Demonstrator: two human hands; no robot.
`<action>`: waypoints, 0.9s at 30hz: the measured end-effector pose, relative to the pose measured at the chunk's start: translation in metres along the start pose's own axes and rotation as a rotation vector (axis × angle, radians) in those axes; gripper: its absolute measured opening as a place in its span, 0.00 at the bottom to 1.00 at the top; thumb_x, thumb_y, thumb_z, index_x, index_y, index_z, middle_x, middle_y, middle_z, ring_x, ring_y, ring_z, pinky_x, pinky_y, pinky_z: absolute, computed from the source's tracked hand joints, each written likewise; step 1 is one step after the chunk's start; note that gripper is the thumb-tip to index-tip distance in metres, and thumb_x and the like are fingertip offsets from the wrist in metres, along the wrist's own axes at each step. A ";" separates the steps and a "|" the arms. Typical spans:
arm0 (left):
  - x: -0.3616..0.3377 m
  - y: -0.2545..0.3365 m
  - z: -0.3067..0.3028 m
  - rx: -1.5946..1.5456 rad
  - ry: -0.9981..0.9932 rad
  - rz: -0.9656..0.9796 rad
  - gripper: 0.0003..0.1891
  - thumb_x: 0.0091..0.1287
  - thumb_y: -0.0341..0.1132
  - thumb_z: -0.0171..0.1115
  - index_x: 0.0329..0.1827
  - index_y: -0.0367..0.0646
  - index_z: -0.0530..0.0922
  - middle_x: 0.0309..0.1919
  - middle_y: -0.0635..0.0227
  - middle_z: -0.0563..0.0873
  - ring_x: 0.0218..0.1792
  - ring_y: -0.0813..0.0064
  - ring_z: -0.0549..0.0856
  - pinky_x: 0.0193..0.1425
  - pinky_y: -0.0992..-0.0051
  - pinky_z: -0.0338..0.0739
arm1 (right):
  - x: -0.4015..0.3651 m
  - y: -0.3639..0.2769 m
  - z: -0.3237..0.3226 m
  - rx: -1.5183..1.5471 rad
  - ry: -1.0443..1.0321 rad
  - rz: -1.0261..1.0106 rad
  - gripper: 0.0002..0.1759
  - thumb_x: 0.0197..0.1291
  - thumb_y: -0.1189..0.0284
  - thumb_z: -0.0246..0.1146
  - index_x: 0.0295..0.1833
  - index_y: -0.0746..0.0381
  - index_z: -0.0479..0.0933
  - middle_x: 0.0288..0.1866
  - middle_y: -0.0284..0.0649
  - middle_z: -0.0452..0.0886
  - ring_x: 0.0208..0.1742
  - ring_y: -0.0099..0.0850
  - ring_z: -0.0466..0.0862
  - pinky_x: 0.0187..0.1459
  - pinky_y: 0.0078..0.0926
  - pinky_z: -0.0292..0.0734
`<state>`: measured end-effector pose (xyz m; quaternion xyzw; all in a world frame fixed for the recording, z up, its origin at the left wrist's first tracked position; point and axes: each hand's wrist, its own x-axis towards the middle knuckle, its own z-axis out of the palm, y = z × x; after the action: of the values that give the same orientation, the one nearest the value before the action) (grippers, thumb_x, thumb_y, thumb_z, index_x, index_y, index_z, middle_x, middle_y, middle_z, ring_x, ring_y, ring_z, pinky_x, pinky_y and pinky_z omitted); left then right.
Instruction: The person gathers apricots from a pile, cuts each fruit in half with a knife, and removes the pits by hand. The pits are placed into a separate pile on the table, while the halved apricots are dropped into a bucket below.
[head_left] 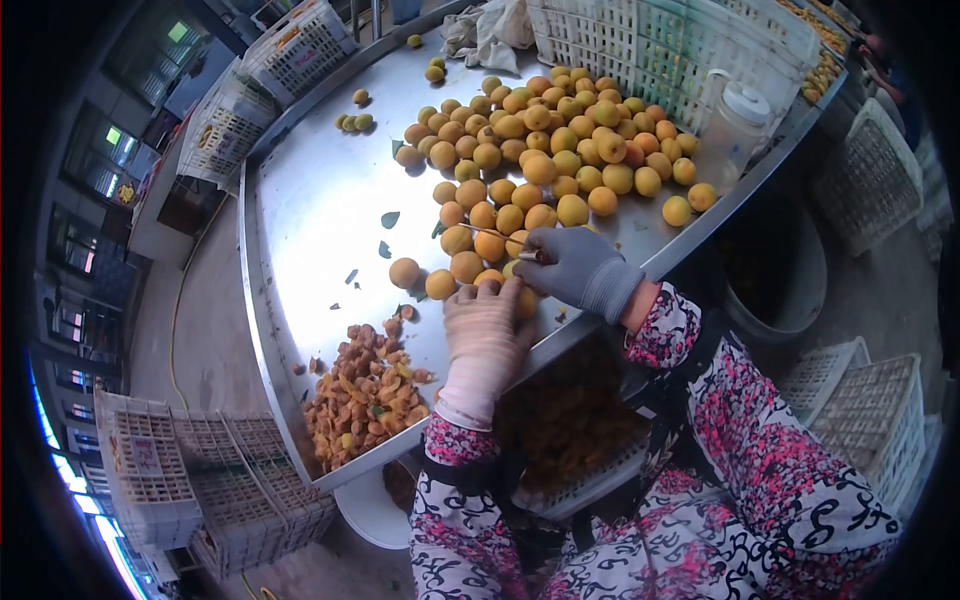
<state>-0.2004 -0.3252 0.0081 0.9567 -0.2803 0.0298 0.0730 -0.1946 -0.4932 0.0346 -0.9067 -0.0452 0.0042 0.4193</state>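
Observation:
My left hand, in a pale striped glove, lies palm down at the near edge of the fruit, fingers bent. An apricot shows between its index finger and thumb side; the fingertips partly hide it and its neighbours. My right hand, in a grey glove, is closed round a small knife, whose thin blade points left over the apricots. A big heap of yellow-orange apricots spreads beyond both hands. Left of my left hand is a pile of brownish apricot pits and scraps.
The metal table has a raised rim. On it stand a white crate, a clear lidded jar and a cloth. Beneath the near edge are a white bucket and fruit scraps. Stacked crates flank the table.

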 end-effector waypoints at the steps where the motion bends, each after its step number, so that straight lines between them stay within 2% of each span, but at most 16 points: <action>1: 0.001 0.000 0.000 -0.001 0.000 0.003 0.26 0.47 0.42 0.69 0.53 0.52 0.76 0.48 0.64 0.79 0.51 0.59 0.76 0.57 0.61 0.66 | -0.001 0.000 -0.002 -0.001 0.002 0.002 0.19 0.56 0.56 0.62 0.37 0.64 0.78 0.34 0.47 0.83 0.39 0.44 0.83 0.43 0.36 0.77; 4: 0.002 -0.002 -0.001 -0.048 -0.002 -0.008 0.25 0.47 0.44 0.69 0.49 0.49 0.76 0.46 0.61 0.79 0.50 0.55 0.77 0.57 0.60 0.66 | 0.000 0.001 -0.005 0.009 -0.016 0.028 0.19 0.56 0.56 0.62 0.37 0.64 0.78 0.34 0.47 0.83 0.40 0.43 0.83 0.43 0.36 0.77; 6: -0.004 -0.006 0.002 -0.206 0.157 -0.024 0.23 0.51 0.40 0.68 0.51 0.44 0.76 0.44 0.63 0.80 0.47 0.63 0.78 0.55 0.64 0.69 | 0.002 0.006 -0.002 0.119 -0.024 0.056 0.23 0.55 0.53 0.63 0.38 0.65 0.78 0.33 0.45 0.83 0.38 0.42 0.83 0.42 0.34 0.77; 7: -0.006 -0.001 -0.009 -0.200 0.157 -0.023 0.23 0.51 0.40 0.68 0.51 0.44 0.76 0.44 0.63 0.80 0.47 0.63 0.78 0.55 0.64 0.69 | 0.003 0.009 0.002 0.124 -0.022 0.053 0.23 0.55 0.53 0.63 0.38 0.65 0.78 0.33 0.45 0.83 0.38 0.42 0.83 0.42 0.34 0.77; 9: -0.012 0.013 -0.031 -1.142 0.039 -0.459 0.21 0.58 0.36 0.65 0.53 0.38 0.74 0.45 0.61 0.80 0.48 0.71 0.79 0.52 0.71 0.72 | 0.004 0.006 0.011 0.223 -0.007 0.034 0.21 0.55 0.57 0.67 0.39 0.65 0.76 0.26 0.36 0.79 0.24 0.24 0.78 0.28 0.21 0.73; 10: -0.014 0.011 -0.028 -1.139 0.043 -0.456 0.21 0.58 0.36 0.65 0.53 0.38 0.74 0.45 0.61 0.80 0.48 0.71 0.79 0.52 0.71 0.72 | 0.001 0.000 0.012 0.224 -0.004 0.028 0.21 0.55 0.57 0.67 0.39 0.65 0.76 0.26 0.36 0.79 0.24 0.24 0.78 0.28 0.21 0.73; 12: -0.019 0.005 -0.019 -1.435 0.229 -0.358 0.22 0.62 0.33 0.62 0.58 0.35 0.69 0.46 0.61 0.79 0.49 0.75 0.78 0.52 0.77 0.73 | -0.008 -0.017 0.016 0.619 -0.160 0.158 0.21 0.54 0.56 0.67 0.38 0.64 0.75 0.26 0.32 0.75 0.21 0.19 0.74 0.22 0.17 0.69; 13: -0.021 0.004 -0.018 -1.381 0.251 -0.341 0.26 0.62 0.30 0.61 0.63 0.35 0.65 0.49 0.61 0.77 0.51 0.74 0.77 0.56 0.76 0.72 | -0.011 -0.023 0.016 0.828 -0.207 0.251 0.19 0.56 0.55 0.66 0.35 0.61 0.74 0.22 0.29 0.72 0.17 0.16 0.70 0.18 0.14 0.62; 14: -0.023 0.004 -0.019 -1.379 0.254 -0.343 0.26 0.62 0.30 0.61 0.63 0.35 0.65 0.49 0.61 0.77 0.51 0.74 0.77 0.56 0.76 0.72 | -0.012 -0.026 0.014 0.829 -0.210 0.248 0.19 0.56 0.55 0.66 0.35 0.61 0.74 0.22 0.29 0.72 0.17 0.16 0.70 0.18 0.14 0.62; 16: -0.028 0.005 -0.027 -1.436 0.290 -0.201 0.27 0.62 0.29 0.60 0.64 0.36 0.64 0.52 0.61 0.75 0.54 0.73 0.76 0.58 0.75 0.71 | -0.013 -0.033 0.011 1.169 -0.322 0.399 0.20 0.59 0.53 0.63 0.34 0.59 0.74 0.19 0.28 0.70 0.16 0.16 0.68 0.17 0.13 0.60; 18: -0.031 -0.002 -0.028 -1.376 0.292 -0.204 0.27 0.61 0.28 0.60 0.65 0.39 0.64 0.53 0.63 0.74 0.54 0.73 0.75 0.58 0.75 0.71 | -0.017 -0.042 0.009 1.164 -0.340 0.404 0.20 0.62 0.51 0.59 0.34 0.58 0.74 0.17 0.27 0.69 0.15 0.17 0.67 0.16 0.13 0.58; 20: -0.034 -0.001 -0.034 -1.713 0.249 -0.219 0.27 0.61 0.27 0.60 0.65 0.42 0.65 0.52 0.65 0.74 0.53 0.75 0.76 0.57 0.76 0.72 | -0.018 -0.045 0.011 1.156 -0.417 0.317 0.22 0.62 0.51 0.60 0.41 0.60 0.76 0.22 0.28 0.72 0.19 0.16 0.70 0.19 0.13 0.62; 21: -0.035 -0.004 -0.037 -1.711 0.255 -0.221 0.27 0.61 0.27 0.60 0.65 0.42 0.65 0.52 0.65 0.74 0.53 0.75 0.76 0.57 0.76 0.72 | -0.019 -0.048 0.011 1.155 -0.423 0.314 0.22 0.62 0.51 0.60 0.41 0.60 0.76 0.22 0.28 0.72 0.19 0.16 0.70 0.19 0.13 0.62; 24: -0.037 -0.014 -0.042 -1.790 0.210 -0.260 0.27 0.60 0.25 0.60 0.64 0.44 0.66 0.51 0.67 0.75 0.50 0.76 0.76 0.55 0.77 0.73 | -0.018 -0.053 0.011 0.981 -0.250 0.225 0.21 0.65 0.52 0.57 0.41 0.61 0.76 0.22 0.28 0.73 0.19 0.14 0.69 0.20 0.11 0.61; 26: -0.040 -0.021 -0.041 -1.746 0.130 -0.308 0.26 0.60 0.23 0.60 0.63 0.44 0.67 0.49 0.68 0.75 0.48 0.77 0.77 0.52 0.77 0.74 | -0.019 -0.045 0.012 0.893 -0.201 0.020 0.22 0.68 0.53 0.53 0.41 0.63 0.75 0.23 0.30 0.74 0.21 0.16 0.72 0.22 0.14 0.65; 27: -0.041 -0.020 -0.045 -1.696 0.139 -0.316 0.26 0.60 0.22 0.60 0.62 0.44 0.67 0.47 0.69 0.76 0.45 0.80 0.77 0.49 0.80 0.73 | -0.018 -0.043 0.017 0.701 -0.067 -0.194 0.21 0.69 0.54 0.52 0.42 0.63 0.74 0.24 0.35 0.75 0.24 0.22 0.76 0.26 0.20 0.68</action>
<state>-0.2249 -0.2799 0.0460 0.6030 -0.0667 -0.1414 0.7823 -0.2169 -0.4546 0.0557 -0.6987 -0.1406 0.0092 0.7014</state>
